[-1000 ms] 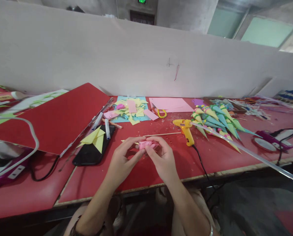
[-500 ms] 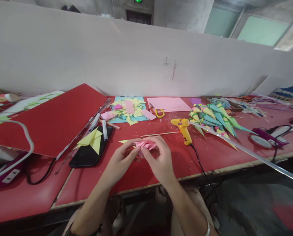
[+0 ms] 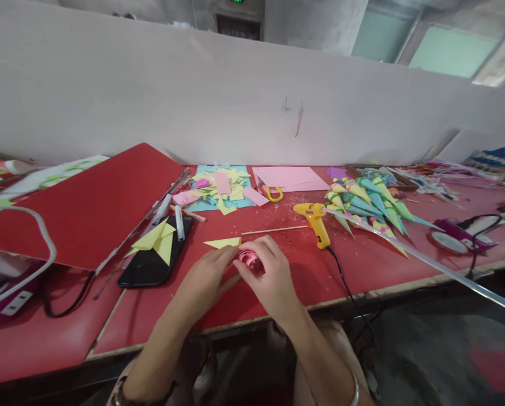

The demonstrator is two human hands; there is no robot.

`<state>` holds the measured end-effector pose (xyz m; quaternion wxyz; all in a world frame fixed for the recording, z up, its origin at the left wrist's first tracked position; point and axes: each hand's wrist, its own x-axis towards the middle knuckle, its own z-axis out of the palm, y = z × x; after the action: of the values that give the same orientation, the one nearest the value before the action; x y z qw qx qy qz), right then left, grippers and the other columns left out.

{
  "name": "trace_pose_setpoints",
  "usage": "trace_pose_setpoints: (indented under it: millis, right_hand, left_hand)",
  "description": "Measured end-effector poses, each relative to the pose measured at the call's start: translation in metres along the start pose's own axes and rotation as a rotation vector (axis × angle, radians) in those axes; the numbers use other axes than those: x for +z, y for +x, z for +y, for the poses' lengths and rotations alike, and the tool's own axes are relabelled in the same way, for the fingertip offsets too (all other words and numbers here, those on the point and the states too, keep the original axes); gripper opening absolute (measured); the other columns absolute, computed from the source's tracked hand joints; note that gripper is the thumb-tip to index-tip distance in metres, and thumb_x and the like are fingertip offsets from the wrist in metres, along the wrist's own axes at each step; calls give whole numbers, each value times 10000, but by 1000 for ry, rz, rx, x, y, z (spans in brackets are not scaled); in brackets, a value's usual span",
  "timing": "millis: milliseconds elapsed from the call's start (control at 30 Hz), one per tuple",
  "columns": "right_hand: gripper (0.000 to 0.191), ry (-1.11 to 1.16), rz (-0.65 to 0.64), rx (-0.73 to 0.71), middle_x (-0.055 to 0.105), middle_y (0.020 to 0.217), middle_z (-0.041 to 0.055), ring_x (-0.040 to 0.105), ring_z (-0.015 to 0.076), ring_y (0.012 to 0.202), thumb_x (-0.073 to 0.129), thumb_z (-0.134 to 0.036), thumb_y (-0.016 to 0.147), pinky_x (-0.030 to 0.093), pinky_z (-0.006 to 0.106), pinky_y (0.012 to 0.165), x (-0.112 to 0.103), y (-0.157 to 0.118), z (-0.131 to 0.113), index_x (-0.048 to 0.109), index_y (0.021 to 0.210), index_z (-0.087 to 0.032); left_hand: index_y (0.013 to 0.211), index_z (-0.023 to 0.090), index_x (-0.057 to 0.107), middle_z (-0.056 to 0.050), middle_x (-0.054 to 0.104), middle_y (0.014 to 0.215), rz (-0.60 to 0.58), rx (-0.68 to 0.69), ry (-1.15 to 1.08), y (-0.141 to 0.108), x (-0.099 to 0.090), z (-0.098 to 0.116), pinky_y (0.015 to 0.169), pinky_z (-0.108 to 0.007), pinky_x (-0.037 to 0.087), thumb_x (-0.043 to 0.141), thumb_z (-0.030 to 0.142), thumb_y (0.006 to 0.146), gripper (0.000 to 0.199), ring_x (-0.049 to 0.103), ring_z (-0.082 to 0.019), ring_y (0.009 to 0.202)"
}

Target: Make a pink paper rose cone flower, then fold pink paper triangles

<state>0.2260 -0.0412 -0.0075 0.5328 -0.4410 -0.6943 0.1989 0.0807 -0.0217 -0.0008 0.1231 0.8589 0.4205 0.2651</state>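
Note:
A small curled piece of pink paper (image 3: 247, 259) is held between both hands above the red table (image 3: 244, 299). My right hand (image 3: 271, 276) wraps thumb and fingers round its right side. My left hand (image 3: 207, 276) grips its left side, the fingertips partly hidden. Just behind the hands lies a yellow paper cone (image 3: 223, 243), and beyond it a thin wooden stick (image 3: 275, 230). A yellow glue gun (image 3: 315, 223) lies to the right with its cord hanging off the table edge.
Left are a black phone (image 3: 154, 268) under folded yellow paper (image 3: 161, 239), a marker (image 3: 180, 223) and a red board (image 3: 87, 208). Behind lie paper scraps (image 3: 222, 186), yellow-handled scissors (image 3: 274, 194) and pink sheets (image 3: 292, 178). Several coloured cones (image 3: 368, 203) lie right.
The pink paper, spread and pleated before, now shows as a rounded curl. My left hand has turned and its fingers have closed in, and more of the yellow cone shows.

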Motion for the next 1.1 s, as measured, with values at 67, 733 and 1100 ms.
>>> trace_pose_setpoints:
  millis: [67, 733, 1100]
  right_hand:
    - [164, 9, -16, -7, 539, 871, 34, 561, 169, 803, 545, -280, 792, 466, 284, 723, 0, 0, -1, 579, 946, -238]
    - [385, 133, -44, -184, 542, 1056, 40, 526, 180, 992, 528, -241, 824, 449, 318, 873, -5, -4, -10, 479, 1199, -311]
    - [302, 183, 23, -176, 580, 1019, 51, 547, 176, 978, 546, -242, 801, 460, 322, 869, -6, 0, -10, 556, 1103, -245]
  left_hand:
    - [935, 179, 576, -87, 667, 874, 19, 5, 61, 0, -1, 0, 655, -307, 476, 502, 258, 779, 189, 620, -229, 766]
    - [967, 195, 619, -88, 691, 940, 300, 93, -17, -5, -8, -6, 761, -300, 483, 500, 456, 788, 338, 633, -218, 840]
    - [918, 162, 622, -79, 691, 873, 433, 186, 28, -5, -9, -4, 712, -250, 506, 530, 340, 805, 230, 639, -173, 787]
